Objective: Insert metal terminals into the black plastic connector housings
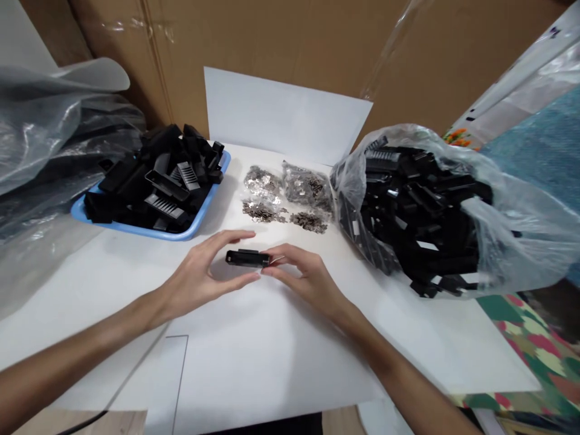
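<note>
Over the middle of the white tabletop, a small oblong black plastic housing (247, 258) is held level. My right hand (304, 272) pinches its right end between thumb and fingers, and a thin light-coloured sliver shows at that grip, too small to name. On the other side, my left hand (206, 272) curves around the housing's left end, thumb and fingers apart and not touching it. Just beyond the hands lie two loose piles of small metal pieces, a left pile (263, 211) and a right pile (309, 222).
Behind the piles are two clear bags of metal pieces (261, 181) (307, 184). A blue tray (194, 229) heaped with black plastic parts stands at left, beside plastic sheeting (40, 145). A large clear bag (521, 241) of black parts sits at right. White board (285, 115) leans behind.
</note>
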### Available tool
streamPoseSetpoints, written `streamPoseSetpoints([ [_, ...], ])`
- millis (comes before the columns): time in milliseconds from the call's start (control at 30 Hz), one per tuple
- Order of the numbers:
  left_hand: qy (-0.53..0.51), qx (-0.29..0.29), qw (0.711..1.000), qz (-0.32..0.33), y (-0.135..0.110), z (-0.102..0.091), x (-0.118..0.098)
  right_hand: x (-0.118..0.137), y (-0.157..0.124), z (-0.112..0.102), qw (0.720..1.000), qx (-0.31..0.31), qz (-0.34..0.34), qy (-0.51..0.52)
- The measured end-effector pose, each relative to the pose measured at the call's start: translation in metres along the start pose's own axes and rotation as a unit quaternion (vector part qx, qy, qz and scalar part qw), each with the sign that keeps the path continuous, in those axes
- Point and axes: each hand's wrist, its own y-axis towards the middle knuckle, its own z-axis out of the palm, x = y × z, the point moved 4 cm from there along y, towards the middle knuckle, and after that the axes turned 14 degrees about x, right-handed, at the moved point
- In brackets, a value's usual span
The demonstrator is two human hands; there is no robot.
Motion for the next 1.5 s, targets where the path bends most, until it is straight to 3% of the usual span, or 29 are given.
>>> streamPoseSetpoints([
  [100, -0.181, 0.003, 0.983, -0.035, 0.002, 0.004, -0.006, 0.007, -0.003, -0.009, 0.996, -0.037, -0.018, -0.073],
  [200, -0.374, 0.045, 0.922, -0.092, 0.004, 0.020, -0.012, 0.023, -0.006, -0.013, 0.983, -0.115, -0.072, -0.126],
  [333, -0.485, 0.057, 0.865, -0.119, 0.005, 0.037, -0.018, 0.038, -0.005, -0.001, 0.974, -0.136, -0.145, -0.109],
  [567, -0.502, 0.044, 0.850, -0.150, 0.003, 0.043, -0.015, 0.042, -0.007, 0.009, 0.976, -0.169, -0.123, -0.065],
  [1100, -0.546, 0.050, 0.825, -0.135, 0.009, 0.046, -0.022, 0.046, -0.009, 0.007, 0.973, -0.188, -0.119, -0.061],
  [1500, -0.516, 0.042, 0.844, -0.144, 0.006, 0.047, -0.015, 0.049, -0.009, 0.007, 0.972, -0.180, -0.117, -0.098],
])
